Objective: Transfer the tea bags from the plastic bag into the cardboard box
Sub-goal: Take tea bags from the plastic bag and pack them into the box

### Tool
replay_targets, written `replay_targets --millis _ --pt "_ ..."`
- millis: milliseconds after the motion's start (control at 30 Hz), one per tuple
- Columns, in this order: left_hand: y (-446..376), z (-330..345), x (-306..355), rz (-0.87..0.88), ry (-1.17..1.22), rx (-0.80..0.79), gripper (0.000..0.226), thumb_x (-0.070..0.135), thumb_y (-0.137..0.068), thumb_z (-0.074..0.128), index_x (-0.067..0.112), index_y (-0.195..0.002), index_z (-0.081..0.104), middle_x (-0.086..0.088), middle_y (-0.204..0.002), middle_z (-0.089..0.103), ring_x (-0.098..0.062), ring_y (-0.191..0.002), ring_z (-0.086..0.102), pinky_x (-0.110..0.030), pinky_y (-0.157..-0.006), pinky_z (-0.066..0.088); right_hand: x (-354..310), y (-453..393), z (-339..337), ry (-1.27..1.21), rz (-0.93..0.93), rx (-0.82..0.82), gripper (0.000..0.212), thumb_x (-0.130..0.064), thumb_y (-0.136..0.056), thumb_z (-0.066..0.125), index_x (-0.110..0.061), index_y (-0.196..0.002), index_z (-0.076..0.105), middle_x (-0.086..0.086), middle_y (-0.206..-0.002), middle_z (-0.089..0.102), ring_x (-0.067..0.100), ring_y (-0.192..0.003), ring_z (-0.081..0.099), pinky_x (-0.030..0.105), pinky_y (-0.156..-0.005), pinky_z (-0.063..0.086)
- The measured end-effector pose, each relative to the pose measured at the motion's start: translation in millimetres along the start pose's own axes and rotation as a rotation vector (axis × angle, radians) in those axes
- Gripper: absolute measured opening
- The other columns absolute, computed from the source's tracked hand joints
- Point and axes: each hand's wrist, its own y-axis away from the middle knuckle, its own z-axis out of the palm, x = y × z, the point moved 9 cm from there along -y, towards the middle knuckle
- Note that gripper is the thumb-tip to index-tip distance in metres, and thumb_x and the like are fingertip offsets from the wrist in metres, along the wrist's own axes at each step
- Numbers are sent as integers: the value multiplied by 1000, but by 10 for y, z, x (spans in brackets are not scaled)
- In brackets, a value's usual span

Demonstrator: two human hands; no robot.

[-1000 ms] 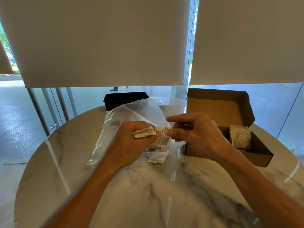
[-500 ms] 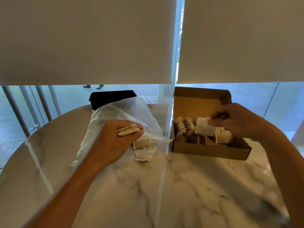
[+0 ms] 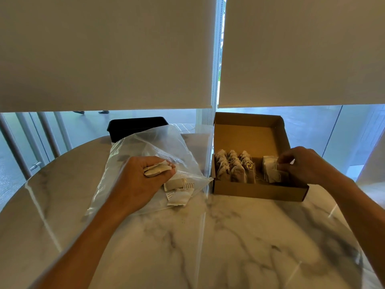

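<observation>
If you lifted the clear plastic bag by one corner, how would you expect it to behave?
The plastic bag would probably hang limp, since its thin film already lies crumpled in folds. It looks very light, so it may slide on the glossy marble table. The loose tea bags at its open mouth could spill out.

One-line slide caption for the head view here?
Right hand sets tea bags into the cardboard box while left hand holds more at the plastic bag.

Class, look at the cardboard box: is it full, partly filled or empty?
Partly filled. Tea bags stand in rows at the left of the cardboard box, with bare floor between them and the right-hand stack.
</observation>
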Motion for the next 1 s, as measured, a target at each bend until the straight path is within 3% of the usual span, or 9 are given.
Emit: replay_targets --millis 167,333,400,500,633,900,1000 --pt "-2 -6 -6 6 -15 3 5 23 -79 74 27 -81 75 18 -69 70 0 -61 63 -13 -62 47 26 13 -19 -2 -37 17 23 -10 -89 62 -10 -111 69 9 -110 68 15 -84 53 24 -80 42" --pt "-1 -8 15 19 -36 4 5 25 -79 73 30 -80 75 18 -72 70 -2 -64 64 -12 -62 47 66 -20 86 25 -33 -100 45 -11 -80 71 -17 -123 59 6 -113 61 15 -80 54 21 -69 43" --pt "-1 -4 23 21 -42 1 7 25 -80 73 32 -80 74 20 -73 70 -2 -65 65 -10 -61 46 94 -47 134 38 -44 -108 51 -16 -78 74 -21 -125 56 4 -113 58 18 -86 54 24 -74 48" --pt "1 0 33 24 -47 -4 8 26 -80 72 34 -80 73 20 -75 70 -3 -67 65 -10 -61 46 105 -57 186 72 -32 -112 55 -24 -82 72 -24 -132 48 4 -121 49 18 -98 48 21 -83 42" --pt "-5 -4 12 17 -40 -7 6 26 -80 72 31 -81 74 18 -72 70 -4 -65 65 -12 -61 47 102 -79 232 138 -2 -98 57 -29 -83 70 -29 -133 44 10 -135 42 31 -117 49 34 -95 45" --pt "4 3 37 13 -29 -4 6 23 -80 73 28 -79 75 15 -70 70 -3 -61 63 -12 -59 46 95 -70 225 132 -11 -71 57 -29 -81 73 -27 -131 46 10 -133 43 32 -117 48 37 -94 46" --pt "8 -4 48 6 -14 -2 9 21 -79 74 29 -78 74 18 -71 70 0 -61 63 -10 -59 45 79 -45 135 95 4 -64 62 -28 -79 75 -27 -133 45 10 -128 43 27 -101 51 32 -85 48"
